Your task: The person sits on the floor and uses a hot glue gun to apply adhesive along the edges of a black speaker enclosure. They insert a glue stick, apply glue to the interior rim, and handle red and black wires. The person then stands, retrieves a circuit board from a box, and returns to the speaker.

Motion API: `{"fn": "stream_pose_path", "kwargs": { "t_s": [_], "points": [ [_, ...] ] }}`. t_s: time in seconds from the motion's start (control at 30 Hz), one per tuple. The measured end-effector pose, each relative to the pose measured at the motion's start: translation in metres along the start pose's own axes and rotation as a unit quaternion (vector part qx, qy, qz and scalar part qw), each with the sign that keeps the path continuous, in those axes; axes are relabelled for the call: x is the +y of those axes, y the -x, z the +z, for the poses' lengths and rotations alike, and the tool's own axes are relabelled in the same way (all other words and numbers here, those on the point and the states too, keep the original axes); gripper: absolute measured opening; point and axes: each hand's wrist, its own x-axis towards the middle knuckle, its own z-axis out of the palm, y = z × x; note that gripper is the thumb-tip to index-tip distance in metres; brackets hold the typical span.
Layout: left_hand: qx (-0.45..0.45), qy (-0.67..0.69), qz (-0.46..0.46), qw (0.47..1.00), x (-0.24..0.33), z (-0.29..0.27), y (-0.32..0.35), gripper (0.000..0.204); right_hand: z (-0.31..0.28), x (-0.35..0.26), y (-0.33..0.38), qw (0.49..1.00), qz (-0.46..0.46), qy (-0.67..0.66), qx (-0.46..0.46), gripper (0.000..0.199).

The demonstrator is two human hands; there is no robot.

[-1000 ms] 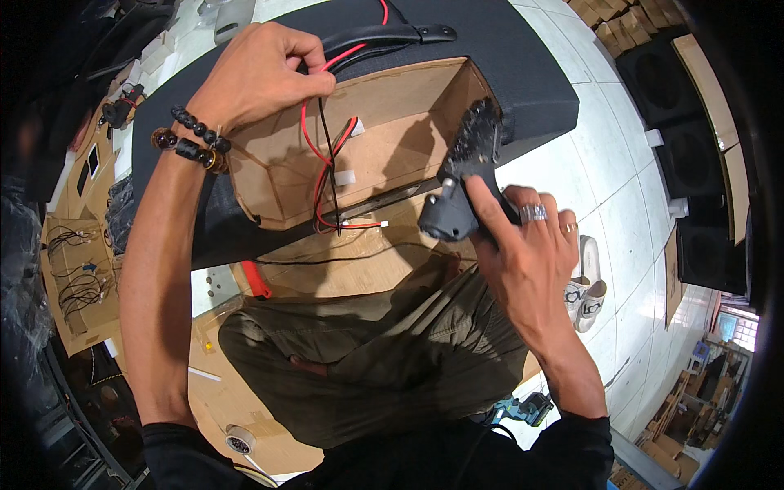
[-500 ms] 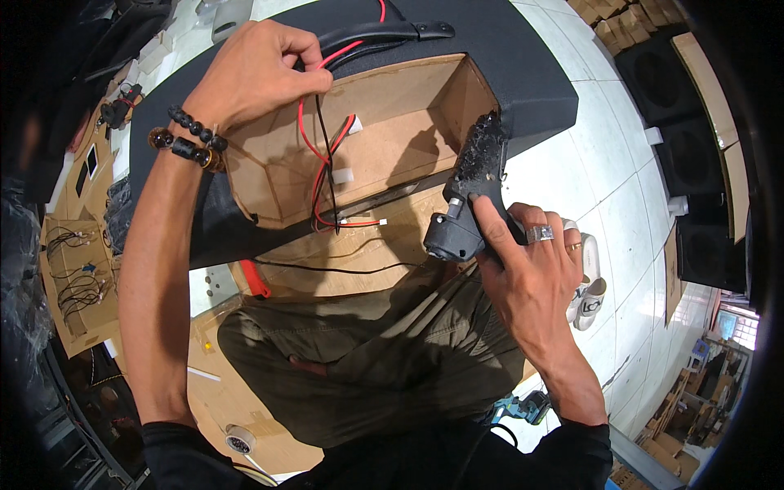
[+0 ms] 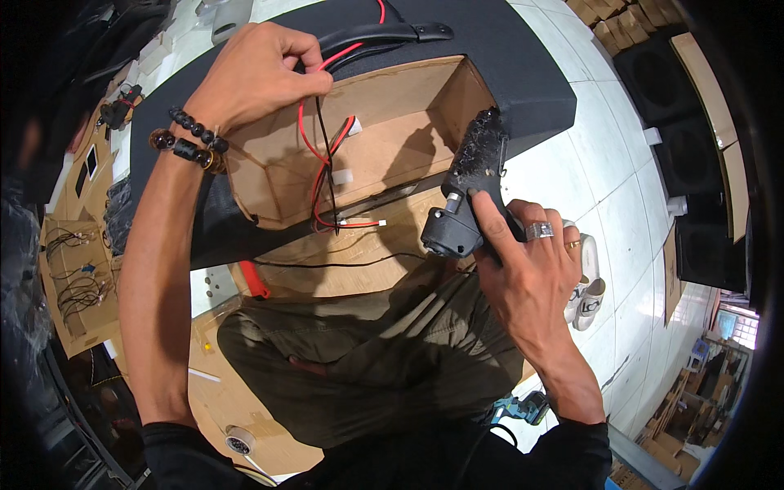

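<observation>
My left hand (image 3: 265, 69) is closed, thumb against fingers, pinching a red and black wire pair (image 3: 313, 151) at the far rim of a cabinet opening. The wires hang down into the opening, with small white connectors at their ends. The black cabinet (image 3: 535, 90) lies in front of me, its rectangular cavity lined with bare brown board (image 3: 400, 106). My right hand (image 3: 531, 261) is wrapped round a black pistol-shaped tool (image 3: 478, 159), index finger stretched along it. Its grimy, speckled barrel reaches over the cavity's right corner. The tool's tip does not touch the wires.
A black carrying handle (image 3: 384, 34) is on the cabinet's far side. A red-handled object (image 3: 255, 279) and a black cord (image 3: 343, 268) lie near my legs. A tape roll (image 3: 239, 441) rests lower left, a teal power tool (image 3: 523, 407) lower right. Black speaker cabinets (image 3: 690, 159) stand at right.
My right hand and the black tool have shifted very slightly to the left. My left hand keeps its pinch on the wires in the same place.
</observation>
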Motion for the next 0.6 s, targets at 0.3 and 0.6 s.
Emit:
{"fn": "stream_pose_path", "kwargs": {
  "t_s": [0.3,0.6],
  "points": [
    [0.002,-0.009,-0.007,1.0,-0.0027,0.0011,0.0003,0.027,-0.0011,0.0016,-0.0001,1.0,0.002,-0.001,0.002,0.075],
    [0.001,-0.007,-0.014,1.0,-0.0012,0.0006,0.0008,0.025,0.0036,0.0018,-0.0017,1.0,-0.003,-0.014,0.01,0.076]
  ]
}}
